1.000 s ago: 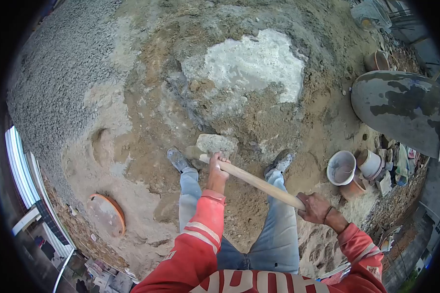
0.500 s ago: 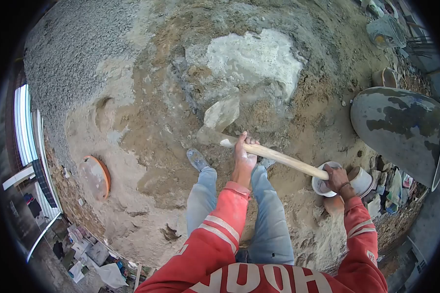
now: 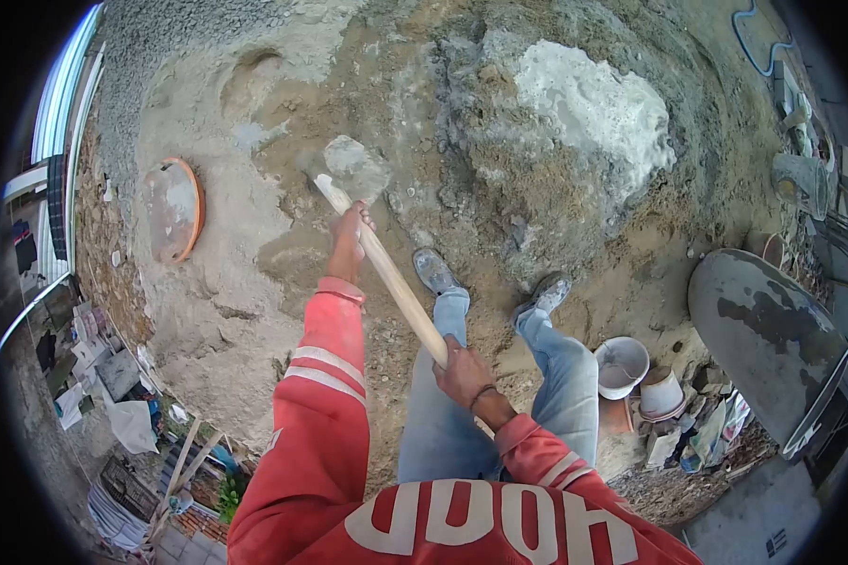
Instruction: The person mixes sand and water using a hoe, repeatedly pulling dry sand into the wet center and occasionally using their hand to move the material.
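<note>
My left hand [image 3: 350, 229] is wrapped round the pale wooden handle of a hoe [image 3: 398, 284], close to its head. Farther back, near the handle's end, my right hand [image 3: 465, 373] grips it in front of my legs. The hoe's grey, mortar-smeared blade [image 3: 356, 168] lies low over the damp sandy ground, left of a mound of wet mix. A pale wet pool [image 3: 594, 108] fills the middle of that mound.
An orange-rimmed round sieve [image 3: 196, 212] stands on the sand at left. Gravel [image 3: 184, 42] spreads at upper left. To the right are a white bucket [image 3: 622, 365], an upturned bucket [image 3: 661, 394] and a large grey wheelbarrow tray [image 3: 768, 334]. A blue hose [image 3: 752, 52] curls at upper right.
Both hands have swung the hoe to the left, its blade moving from the near edge of the mound onto the sand. My right hand has come in from beside the buckets. The view has turned.
</note>
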Available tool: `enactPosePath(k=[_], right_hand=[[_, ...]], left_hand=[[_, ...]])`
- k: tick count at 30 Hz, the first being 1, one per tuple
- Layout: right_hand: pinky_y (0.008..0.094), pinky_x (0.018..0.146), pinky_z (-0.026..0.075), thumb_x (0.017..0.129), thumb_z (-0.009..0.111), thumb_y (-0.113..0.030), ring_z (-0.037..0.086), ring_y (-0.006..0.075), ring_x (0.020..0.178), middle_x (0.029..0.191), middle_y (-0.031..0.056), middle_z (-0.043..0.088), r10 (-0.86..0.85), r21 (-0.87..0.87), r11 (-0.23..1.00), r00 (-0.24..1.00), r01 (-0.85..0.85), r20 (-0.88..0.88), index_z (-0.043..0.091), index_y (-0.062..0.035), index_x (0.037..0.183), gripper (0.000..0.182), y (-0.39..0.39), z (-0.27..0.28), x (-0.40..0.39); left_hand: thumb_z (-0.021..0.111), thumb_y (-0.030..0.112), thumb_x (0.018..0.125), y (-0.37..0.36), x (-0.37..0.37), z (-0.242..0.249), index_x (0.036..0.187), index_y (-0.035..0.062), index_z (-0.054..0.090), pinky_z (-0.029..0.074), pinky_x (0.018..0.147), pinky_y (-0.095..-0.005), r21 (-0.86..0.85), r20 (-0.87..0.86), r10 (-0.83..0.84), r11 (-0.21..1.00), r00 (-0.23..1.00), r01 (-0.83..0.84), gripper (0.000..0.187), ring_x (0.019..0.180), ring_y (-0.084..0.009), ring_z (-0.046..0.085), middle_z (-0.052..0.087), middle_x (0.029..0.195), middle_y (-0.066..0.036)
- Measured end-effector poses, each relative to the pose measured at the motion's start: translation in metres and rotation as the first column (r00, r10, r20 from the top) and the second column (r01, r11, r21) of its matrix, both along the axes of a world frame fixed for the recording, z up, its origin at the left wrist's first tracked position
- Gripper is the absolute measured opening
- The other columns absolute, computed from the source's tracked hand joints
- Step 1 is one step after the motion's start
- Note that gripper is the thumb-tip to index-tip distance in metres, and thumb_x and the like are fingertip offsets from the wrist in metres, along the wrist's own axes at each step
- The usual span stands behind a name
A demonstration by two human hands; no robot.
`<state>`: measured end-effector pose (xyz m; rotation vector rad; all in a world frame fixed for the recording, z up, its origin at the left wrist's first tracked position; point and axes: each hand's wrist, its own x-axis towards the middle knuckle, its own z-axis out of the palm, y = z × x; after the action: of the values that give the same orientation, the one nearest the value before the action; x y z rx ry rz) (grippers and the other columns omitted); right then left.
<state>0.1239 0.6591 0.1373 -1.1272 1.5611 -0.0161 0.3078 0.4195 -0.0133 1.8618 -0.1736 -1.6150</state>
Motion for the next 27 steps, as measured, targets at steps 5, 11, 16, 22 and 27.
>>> enactPosePath(k=[5, 11, 16, 22, 27], right_hand=[[0.0503, 0.072, 0.05, 0.078, 0.062, -0.021, 0.062, 0.0423, 0.079, 0.083, 0.025, 0.063, 0.161, -0.191, 0.97, 0.986, -0.153, 0.031, 0.048, -0.0007, 0.107, 0.038, -0.08, -0.029, 0.02], [0.049, 0.074, 0.051, 0.079, 0.062, -0.023, 0.063, 0.0406, 0.085, 0.087, 0.0218, 0.064, 0.287, -0.001, 0.957, 0.948, -0.29, -0.135, 0.05, -0.0071, 0.11, 0.037, -0.057, -0.077, -0.074], [0.0492, 0.085, 0.047, 0.08, 0.061, -0.027, 0.059, 0.039, 0.1, 0.105, 0.0216, 0.061, 0.377, 0.406, 0.886, 0.86, -0.226, -0.344, 0.053, -0.0054, 0.108, 0.037, 0.059, -0.097, -0.228], [0.0461, 0.086, 0.047, 0.078, 0.06, -0.025, 0.057, 0.0366, 0.104, 0.107, 0.0194, 0.061, 0.502, 0.299, 0.852, 0.832, -0.429, -0.236, 0.054, -0.0035, 0.109, 0.038, 0.004, -0.082, -0.33], [0.0464, 0.082, 0.049, 0.075, 0.061, -0.02, 0.061, 0.0367, 0.094, 0.094, 0.0183, 0.065, 0.567, 0.148, 0.824, 0.794, -0.548, -0.218, 0.056, -0.0058, 0.109, 0.037, -0.038, -0.025, -0.423]], left_hand=[[0.055, 0.01, 0.089, -0.026, 0.025, 0.028, 0.091, 0.0054, 0.054, 0.042, 0.045, -0.0258, -0.122, 0.122, 0.059, 0.992, 0.991, -0.044, 0.006, 0.05, -0.0094, 0.044, 0.047, 0.063, 0.001], [0.054, 0.009, 0.088, 0.075, -0.091, -0.05, 0.094, -0.0035, 0.046, 0.042, 0.039, -0.0321, -0.027, 0.303, 0.13, 0.991, 0.944, -0.128, 0.017, 0.047, -0.0147, 0.048, 0.047, 0.06, -0.006], [0.057, 0.009, 0.083, 0.243, -0.303, -0.149, 0.083, -0.002, 0.05, 0.042, 0.038, -0.0341, 0.267, 0.074, 0.017, 0.963, 0.997, -0.036, 0.013, 0.044, -0.0193, 0.05, 0.051, 0.059, -0.008], [0.052, 0.009, 0.086, 0.215, -0.37, -0.129, 0.08, 0.0027, 0.046, 0.043, 0.042, -0.0335, 0.369, -0.083, 0.28, 0.9, 0.956, -0.231, 0.011, 0.044, -0.0185, 0.045, 0.045, 0.059, -0.005], [0.052, 0.011, 0.086, 0.197, -0.394, -0.113, 0.079, 0.0094, 0.043, 0.045, 0.054, -0.0331, 0.404, -0.324, 0.605, 0.784, 0.727, -0.472, 0.011, 0.055, -0.0145, 0.043, 0.04, 0.058, 0.0]])
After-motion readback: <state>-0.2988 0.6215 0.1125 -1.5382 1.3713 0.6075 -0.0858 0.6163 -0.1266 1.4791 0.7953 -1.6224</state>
